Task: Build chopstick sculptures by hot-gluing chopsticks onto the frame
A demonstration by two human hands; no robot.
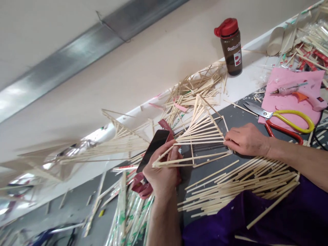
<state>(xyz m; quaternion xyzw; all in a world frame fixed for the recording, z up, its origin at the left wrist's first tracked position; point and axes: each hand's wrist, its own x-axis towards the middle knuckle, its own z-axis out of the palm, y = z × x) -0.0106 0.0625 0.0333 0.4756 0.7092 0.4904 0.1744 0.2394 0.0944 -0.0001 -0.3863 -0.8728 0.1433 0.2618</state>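
My left hand (pixel 161 171) grips one corner of a fan-shaped frame of thin wooden sticks (pixel 202 136), fingers curled round the stick ends. A black phone (pixel 153 150) in a red case leans just behind that hand. My right hand (pixel 246 140) pinches the frame's opposite corner against the grey tabletop (pixel 241 118), fingers pressed together. A second panel of glued sticks (pixel 246 181) lies across my purple-clad lap below both hands.
Yellow- and red-handled scissors (pixel 284 119) and a glue gun (pixel 302 94) rest on a pink sheet (pixel 289 102) at right. A brown bottle with a red cap (pixel 232 46) stands by the wall. Loose sticks (pixel 194 90) and wrapped chopsticks (pixel 128 215) are strewn around.
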